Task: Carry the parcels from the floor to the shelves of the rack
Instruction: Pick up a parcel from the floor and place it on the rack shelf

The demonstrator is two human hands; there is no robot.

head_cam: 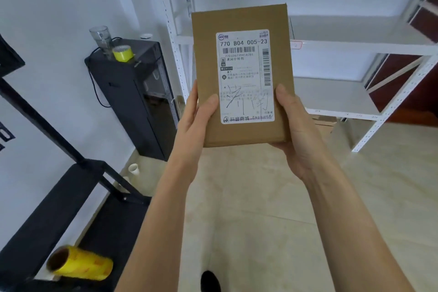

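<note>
A flat brown cardboard parcel [208, 59] with a white shipping label facing me is held up at chest height in the middle of the view. My left hand [196, 116] grips its lower left edge, thumb on the front. Its lower right edge rests in my right hand [296, 123], thumb beside the label. Behind the parcel stands the white metal rack [355, 45], with bare white shelves at two visible levels. Another cardboard parcel [324, 122] shows partly under the lowest shelf, mostly hidden.
A black water dispenser [132, 92] stands left of the rack, with a clear cup and a yellow tape roll on top. A black frame shelf [47, 208] at the lower left holds a yellow film roll [80, 264]. White cups lie on the beige tiled floor [260, 208].
</note>
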